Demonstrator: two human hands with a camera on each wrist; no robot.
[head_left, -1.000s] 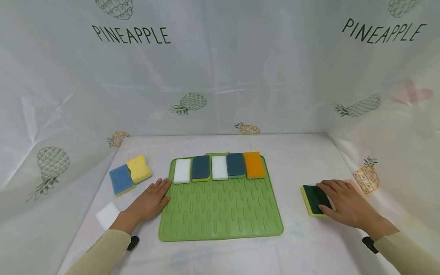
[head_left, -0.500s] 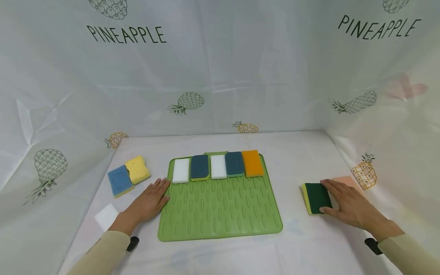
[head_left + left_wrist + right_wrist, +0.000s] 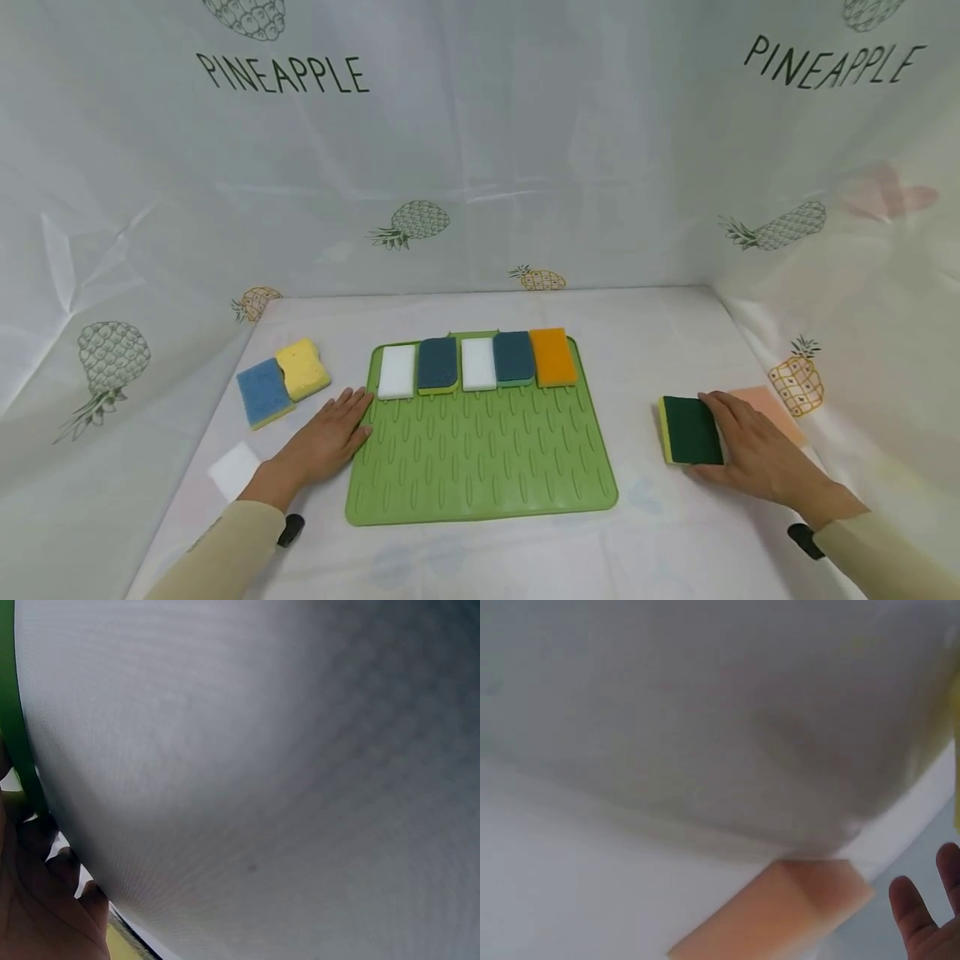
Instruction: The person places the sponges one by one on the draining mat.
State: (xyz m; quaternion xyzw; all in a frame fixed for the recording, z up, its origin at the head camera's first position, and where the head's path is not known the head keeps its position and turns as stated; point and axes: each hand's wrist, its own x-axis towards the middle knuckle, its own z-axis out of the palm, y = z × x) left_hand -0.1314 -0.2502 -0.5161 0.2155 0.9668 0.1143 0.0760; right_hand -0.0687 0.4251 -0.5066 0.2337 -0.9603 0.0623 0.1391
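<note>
My right hand (image 3: 726, 435) lies on the table against the right side of a dark green sponge with a yellow base (image 3: 686, 429). Its fingers run fairly straight along that edge and the thumb reaches under the near corner. My left hand (image 3: 352, 417) rests flat with straight fingers on the left edge of the green ribbed mat (image 3: 480, 467). A row of sponges lines the mat's far edge: white (image 3: 397, 372), dark blue (image 3: 438, 364), white (image 3: 478, 364), teal (image 3: 513, 358), orange (image 3: 553, 357). The right wrist view shows a fingertip (image 3: 909, 911) near a peach sponge (image 3: 780, 907).
A peach sponge (image 3: 768, 410) lies just behind my right hand. Left of the mat are a blue sponge (image 3: 262, 392), a yellow sponge (image 3: 302, 367) and a white sponge (image 3: 235, 470). Pineapple-print sheeting walls in the table on three sides. The left wrist view shows the mat's edge (image 3: 11, 712).
My right hand has slid to the right off the top of the dark green sponge and uncovered it and more of the peach sponge. The left hand has not moved.
</note>
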